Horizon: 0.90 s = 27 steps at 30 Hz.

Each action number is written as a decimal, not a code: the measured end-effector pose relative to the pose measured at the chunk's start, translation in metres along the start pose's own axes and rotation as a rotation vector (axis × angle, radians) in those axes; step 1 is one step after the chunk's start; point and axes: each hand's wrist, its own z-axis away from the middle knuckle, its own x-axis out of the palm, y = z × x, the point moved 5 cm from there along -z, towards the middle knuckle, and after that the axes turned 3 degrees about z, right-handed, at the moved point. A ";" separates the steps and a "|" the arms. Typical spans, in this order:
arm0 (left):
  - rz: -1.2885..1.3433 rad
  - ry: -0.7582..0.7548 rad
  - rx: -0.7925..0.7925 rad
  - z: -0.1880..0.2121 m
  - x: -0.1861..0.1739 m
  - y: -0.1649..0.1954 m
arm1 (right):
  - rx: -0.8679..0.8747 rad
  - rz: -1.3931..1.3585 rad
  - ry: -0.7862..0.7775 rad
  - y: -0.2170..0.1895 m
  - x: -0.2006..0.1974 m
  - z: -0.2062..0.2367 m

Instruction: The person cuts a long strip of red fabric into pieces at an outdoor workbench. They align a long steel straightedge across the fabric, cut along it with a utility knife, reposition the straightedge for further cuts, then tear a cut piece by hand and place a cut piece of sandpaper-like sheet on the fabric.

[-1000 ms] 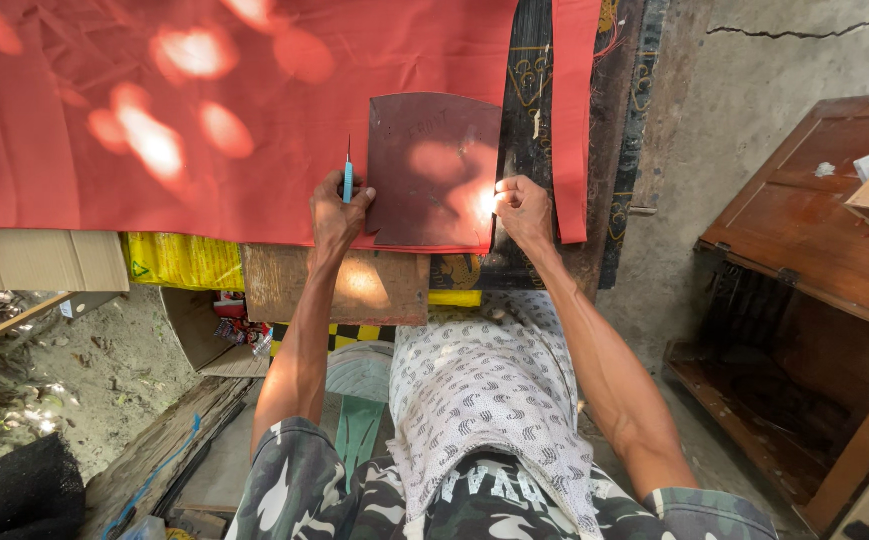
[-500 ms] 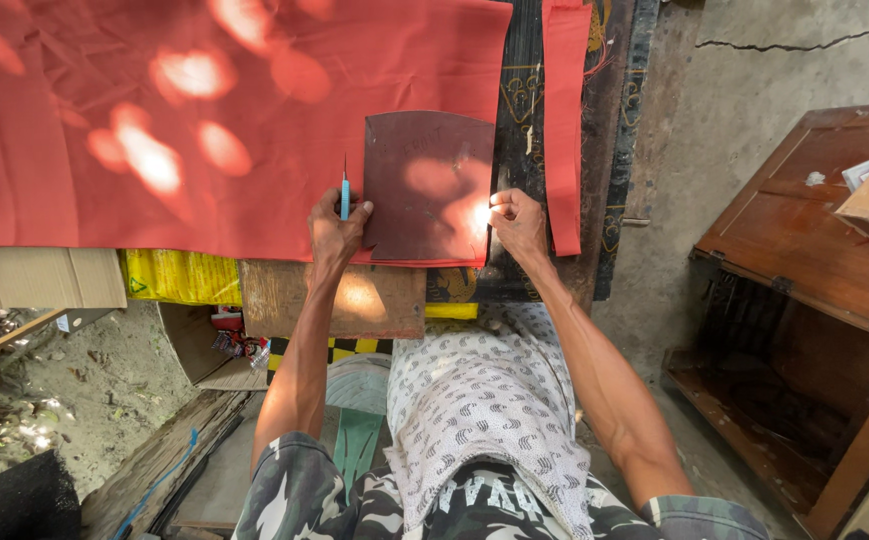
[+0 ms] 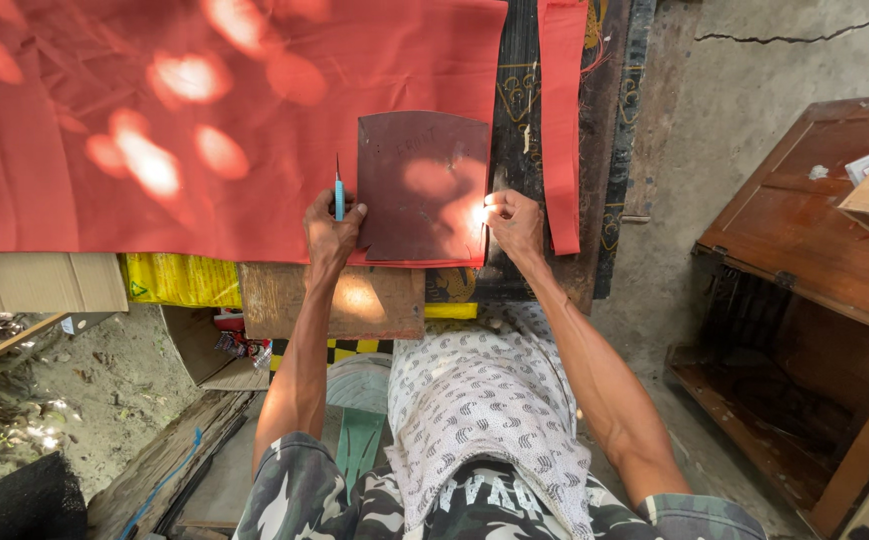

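Note:
A wide red cloth (image 3: 154,120) lies spread over a work surface. On its near right corner rests a dark maroon template (image 3: 422,185) with a curved top. My left hand (image 3: 331,232) sits at the template's left edge and holds a thin blue pen (image 3: 338,195) upright against that edge. My right hand (image 3: 514,225) has curled fingers pinching and pressing the template's right edge, where a sunlit patch falls. A narrow strip of red cloth (image 3: 561,120) lies apart, to the right of the template.
A dark patterned board (image 3: 519,90) shows between cloth and strip. A wooden block (image 3: 334,300) and yellow material (image 3: 179,280) sit below the cloth's near edge, a cardboard box (image 3: 49,282) at left. A brown wooden cabinet (image 3: 814,260) stands right on concrete floor.
Both hands stay at the template's two sides. The whole scene has slipped slightly lower in the view; the pen remains at the left edge.

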 end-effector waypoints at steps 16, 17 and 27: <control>0.008 -0.005 -0.029 0.004 -0.017 0.004 | -0.084 -0.032 -0.034 0.000 0.011 0.001; 0.007 -0.004 -0.023 0.004 -0.017 0.004 | -0.074 -0.042 -0.048 0.000 0.012 0.001; 0.042 -0.007 -0.028 -0.004 -0.017 -0.003 | -0.027 -0.044 -0.063 -0.006 0.012 -0.002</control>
